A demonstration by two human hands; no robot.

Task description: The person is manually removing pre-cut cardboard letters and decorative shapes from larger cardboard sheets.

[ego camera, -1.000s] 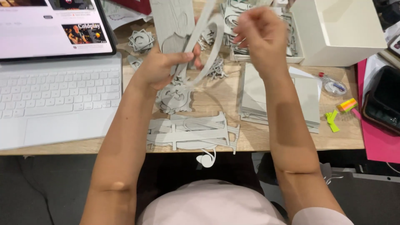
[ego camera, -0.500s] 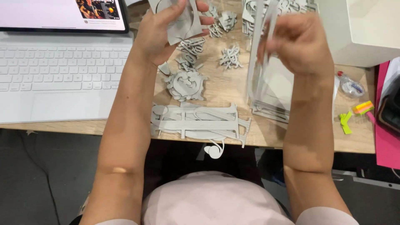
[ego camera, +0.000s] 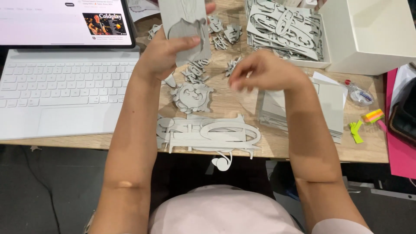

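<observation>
My left hand point(ego camera: 162, 54) is raised over the wooden desk point(ego camera: 234, 104) and grips a grey cardboard sheet point(ego camera: 186, 26) with a shape cut out of it, thumb across its face. My right hand point(ego camera: 264, 71) hovers lower, to the right, fingers curled and blurred; whether it holds anything is unclear. It sits just above a stack of grey sheets point(ego camera: 329, 104) and close to several small grey cut-out pieces point(ego camera: 197, 69). An ornate round cut-out point(ego camera: 192, 96) lies below my left hand. A long grey cut-out panel point(ego camera: 208, 134) rests at the desk's front edge.
A white keyboard point(ego camera: 65, 86) with a lit screen point(ego camera: 65, 21) fills the left. At the back right, a white box point(ego camera: 372, 34) stands beside a pile of large cut-out sheets point(ego camera: 286, 26). A tape roll point(ego camera: 359, 95), coloured sticky flags point(ego camera: 372, 116), a pink sheet point(ego camera: 401, 151) and a black pouch point(ego camera: 405, 117) line the right.
My right hand has dropped from holding up a grey strip to a spot low over the desk, and the strip is gone from it. My left hand still holds its sheet up.
</observation>
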